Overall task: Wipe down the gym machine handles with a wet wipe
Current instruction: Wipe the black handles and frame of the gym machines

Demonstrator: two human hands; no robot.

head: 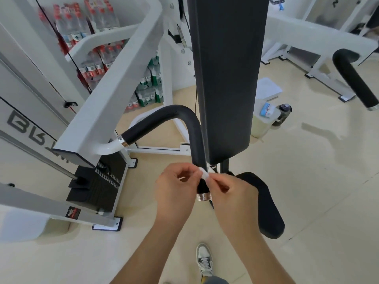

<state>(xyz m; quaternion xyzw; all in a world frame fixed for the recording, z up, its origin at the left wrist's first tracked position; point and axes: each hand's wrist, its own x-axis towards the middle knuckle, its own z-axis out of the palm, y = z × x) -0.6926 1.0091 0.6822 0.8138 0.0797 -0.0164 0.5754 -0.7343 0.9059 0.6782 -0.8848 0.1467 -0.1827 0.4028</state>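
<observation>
A black foam-covered handle point(178, 117) curves down from the white machine arm and ends in a chrome cap point(204, 196). A small white wet wipe point(205, 173) sits bunched just in front of the handle's lower end. My left hand point(176, 187) pinches the wipe from the left and my right hand point(231, 193) pinches it from the right, fingertips meeting at the wipe. A second black handle point(352, 78) hangs at the far right, untouched.
The tall black back pad point(225, 74) stands right behind the handle, with the black seat point(264, 203) below it. The weight stack point(98, 181) and white frame are at left. A bucket with a wipe pack point(266, 110) and a bottle point(284, 113) stand on the floor.
</observation>
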